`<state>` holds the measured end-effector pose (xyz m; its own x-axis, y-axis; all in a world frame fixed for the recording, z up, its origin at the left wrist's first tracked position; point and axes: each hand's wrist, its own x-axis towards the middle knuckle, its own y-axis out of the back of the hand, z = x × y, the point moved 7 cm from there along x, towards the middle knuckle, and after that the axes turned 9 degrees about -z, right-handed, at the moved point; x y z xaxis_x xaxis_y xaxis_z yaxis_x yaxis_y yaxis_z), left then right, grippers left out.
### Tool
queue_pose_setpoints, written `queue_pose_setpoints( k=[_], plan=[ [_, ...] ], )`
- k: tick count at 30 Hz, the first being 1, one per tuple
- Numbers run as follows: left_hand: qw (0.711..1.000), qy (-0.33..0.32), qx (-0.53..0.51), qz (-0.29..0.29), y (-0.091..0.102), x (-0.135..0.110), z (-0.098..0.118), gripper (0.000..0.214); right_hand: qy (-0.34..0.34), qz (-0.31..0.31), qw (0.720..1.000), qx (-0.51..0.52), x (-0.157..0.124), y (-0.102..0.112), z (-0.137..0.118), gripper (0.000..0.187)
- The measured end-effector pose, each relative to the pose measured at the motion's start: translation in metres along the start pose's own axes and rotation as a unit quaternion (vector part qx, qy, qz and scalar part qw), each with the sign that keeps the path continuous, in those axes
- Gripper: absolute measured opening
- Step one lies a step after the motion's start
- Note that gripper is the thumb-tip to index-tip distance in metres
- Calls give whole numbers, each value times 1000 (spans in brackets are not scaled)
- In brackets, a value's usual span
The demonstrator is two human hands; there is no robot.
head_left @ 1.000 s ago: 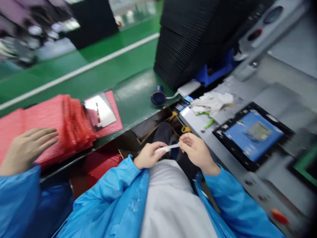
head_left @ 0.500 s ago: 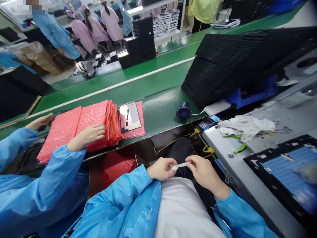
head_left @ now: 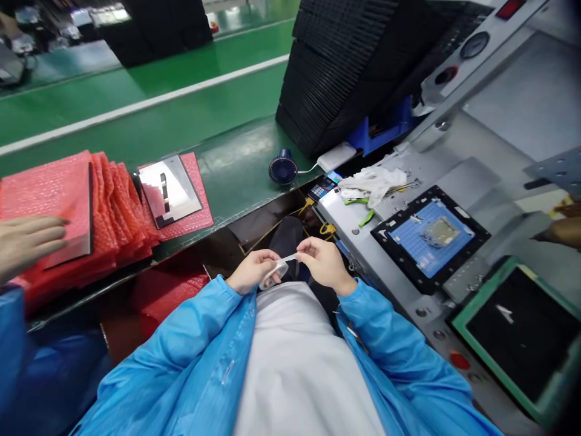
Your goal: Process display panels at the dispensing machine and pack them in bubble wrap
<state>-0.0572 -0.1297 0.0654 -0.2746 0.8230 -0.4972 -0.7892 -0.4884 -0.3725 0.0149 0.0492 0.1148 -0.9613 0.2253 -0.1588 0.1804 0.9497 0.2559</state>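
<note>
Your left hand (head_left: 254, 270) has its fingers curled and gripping what looks like a tape roll (head_left: 278, 276); the roll sits at the fingertips, just in front of your white shirt (head_left: 308, 357), off both work surfaces; your right hand (head_left: 324, 264) pinches the end of a pale strip (head_left: 288, 259) between thumb and fingers; the strip runs across the gap from the roll, looking fairly straight, probably because the left grip anchors the roll against the pull; holding both low and close to the body likely steadies them.

To your left, a co-worker's hand (head_left: 34, 242) lies over the red bubble bags (head_left: 120, 212), fingers extended; whether it grips anything, you cannot tell; beside the bags, a shiny panel (head_left: 181, 194) rests on a red sheet (head_left: 202, 194), perhaps to spare it from the green bench (head_left: 240, 197).

Ahead, a small fan (head_left: 284, 171) is cabled to a white block (head_left: 336, 156), presumably its power supply; to your right, white cloth (head_left: 374, 180) and a green-handled tool (head_left: 368, 218) lie near the machine's edge, apparently within reach; behind them, a black-framed plate (head_left: 381, 233) shows a blue gridded face.
</note>
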Motion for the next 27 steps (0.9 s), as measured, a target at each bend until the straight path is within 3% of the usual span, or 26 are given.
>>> queue_pose_setpoints(
  k=[4,7,17,20,24,26,27],
  plan=[
    [998,-24,51,-23,-3,0,9,41,25,2,1000,-17,-3,5,-8,13],
    [997,-29,75,3,-1,0,11,40,32,6,999,-29,-3,7,-13,12],
    [998,-17,47,28,0,8,6,40,110,27,989,-95,-8,15,-33,5],
    [998,-23,32,48,2,13,3,36,205,30,967,-148,-16,10,-54,9],
    [993,-44,-20,109,5,18,4,32,375,-14,902,-215,-49,-11,-67,26],
    [987,-54,-37,147,10,17,11,31,410,-27,880,-237,-70,-16,-62,31],
    [984,-59,-39,164,13,14,16,31,402,-21,887,-229,-77,-14,-58,29]
  ],
)
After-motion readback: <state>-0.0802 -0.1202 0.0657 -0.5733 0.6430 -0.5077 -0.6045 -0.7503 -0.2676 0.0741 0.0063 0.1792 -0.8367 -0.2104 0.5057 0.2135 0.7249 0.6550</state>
